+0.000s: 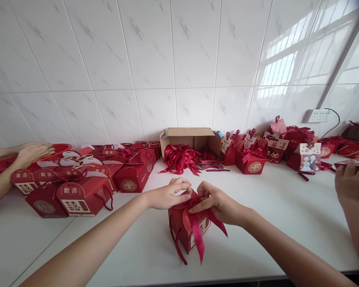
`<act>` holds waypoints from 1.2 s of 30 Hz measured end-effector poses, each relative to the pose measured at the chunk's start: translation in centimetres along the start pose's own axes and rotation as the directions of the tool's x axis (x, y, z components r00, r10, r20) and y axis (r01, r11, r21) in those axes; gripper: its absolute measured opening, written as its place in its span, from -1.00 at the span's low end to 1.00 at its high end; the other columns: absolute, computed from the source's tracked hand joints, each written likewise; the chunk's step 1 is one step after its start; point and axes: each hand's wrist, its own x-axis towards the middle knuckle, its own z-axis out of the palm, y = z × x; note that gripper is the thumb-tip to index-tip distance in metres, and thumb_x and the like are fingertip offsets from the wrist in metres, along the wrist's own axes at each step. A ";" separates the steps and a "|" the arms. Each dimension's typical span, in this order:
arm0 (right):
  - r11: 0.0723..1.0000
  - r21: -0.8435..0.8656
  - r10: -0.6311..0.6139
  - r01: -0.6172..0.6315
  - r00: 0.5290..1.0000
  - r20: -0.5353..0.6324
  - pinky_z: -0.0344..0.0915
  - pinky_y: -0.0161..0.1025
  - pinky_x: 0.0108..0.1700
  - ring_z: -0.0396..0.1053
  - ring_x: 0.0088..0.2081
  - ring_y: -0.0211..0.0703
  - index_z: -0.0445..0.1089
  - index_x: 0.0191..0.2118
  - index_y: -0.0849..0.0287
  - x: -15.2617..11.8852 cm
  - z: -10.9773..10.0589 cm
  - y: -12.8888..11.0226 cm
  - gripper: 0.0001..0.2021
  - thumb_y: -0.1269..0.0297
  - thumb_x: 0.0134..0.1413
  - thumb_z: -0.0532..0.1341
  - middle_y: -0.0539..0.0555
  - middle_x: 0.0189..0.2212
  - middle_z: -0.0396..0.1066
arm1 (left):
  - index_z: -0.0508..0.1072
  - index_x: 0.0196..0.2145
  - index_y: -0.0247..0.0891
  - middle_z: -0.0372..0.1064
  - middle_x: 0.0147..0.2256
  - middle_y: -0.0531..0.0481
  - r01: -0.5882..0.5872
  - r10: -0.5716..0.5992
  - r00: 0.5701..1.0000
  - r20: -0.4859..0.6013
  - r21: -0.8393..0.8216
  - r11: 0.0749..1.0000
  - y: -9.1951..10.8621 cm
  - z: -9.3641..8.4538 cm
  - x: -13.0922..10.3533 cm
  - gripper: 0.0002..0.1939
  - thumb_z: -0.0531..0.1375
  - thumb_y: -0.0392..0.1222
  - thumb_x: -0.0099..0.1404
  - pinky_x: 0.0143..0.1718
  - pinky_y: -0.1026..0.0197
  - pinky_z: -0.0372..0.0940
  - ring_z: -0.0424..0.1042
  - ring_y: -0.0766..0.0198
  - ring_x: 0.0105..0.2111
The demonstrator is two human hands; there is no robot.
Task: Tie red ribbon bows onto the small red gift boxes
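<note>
A red gift box (pixel 181 229) with a twisted cord handle stands in front of me on the white table. A dark pink ribbon (pixel 198 239) is at its top, its two tails hanging down the near side and to the right. My left hand (pixel 170 194) is at the top left of the box, fingers bent around the ribbon. From the right, my right hand (pixel 217 201) pinches the ribbon with thumb and fingers. The spot where the fingers meet the ribbon is partly hidden.
Behind stands an open cardboard box (pixel 187 132) with a pile of red ribbons (pixel 181 157). Several red boxes (pixel 83 195) crowd the left. More finished-looking boxes (pixel 251 161) stand right. Other people's hands are at the far left (pixel 32 154) and far right (pixel 354 183).
</note>
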 end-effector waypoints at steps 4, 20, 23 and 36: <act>1.000 0.012 0.013 -0.013 1.000 -0.006 0.33 -0.29 -0.25 0.21 -0.29 -0.29 0.51 -0.15 -0.03 -0.1 0.1 0.0 -0.63 0.56 0.10 0.10 0.04 -0.30 0.11 | 0.38 -0.30 -0.11 0.04 0.13 0.03 -0.011 0.010 1.000 -0.023 -0.052 0.999 -0.6 0.3 -0.1 -0.72 0.08 0.13 0.22 0.17 0.10 -0.04 -0.09 0.15 0.20; 0.995 0.088 0.046 -0.047 0.999 0.016 0.33 -0.23 -0.15 0.21 -0.22 -0.25 0.52 -0.18 -0.02 -0.2 0.4 -0.1 -0.72 0.47 0.12 0.15 0.06 -0.29 0.12 | 0.36 -0.54 -0.19 0.24 0.04 0.03 -0.067 0.087 0.971 -0.221 0.099 0.993 0.2 0.6 -0.1 -0.71 0.13 0.04 0.20 0.13 -0.06 -0.06 -0.04 0.03 0.14; 0.995 0.085 0.048 -0.049 0.999 0.015 0.32 -0.24 -0.16 0.20 -0.21 -0.25 0.52 -0.18 -0.01 -0.3 0.3 -0.2 -0.71 0.49 0.13 0.14 0.07 -0.29 0.12 | 0.40 -0.46 -0.14 0.25 0.04 0.04 -0.039 0.030 0.977 -0.211 -0.037 0.999 0.7 1.3 -0.3 -0.72 0.10 0.09 0.22 0.11 0.02 0.01 -0.02 0.08 0.16; 0.996 0.055 0.065 -0.068 0.997 0.042 0.32 -0.24 -0.16 0.20 -0.23 -0.26 0.50 -0.15 -0.02 -0.3 0.2 -0.3 -0.65 0.53 0.15 0.07 0.07 -0.29 0.11 | 0.24 -0.52 -0.21 0.38 -0.08 -0.02 -0.062 -0.013 0.922 -0.388 -0.180 0.982 0.0 2.2 -0.5 -0.73 0.20 0.00 0.13 0.07 0.08 0.10 0.22 0.11 0.04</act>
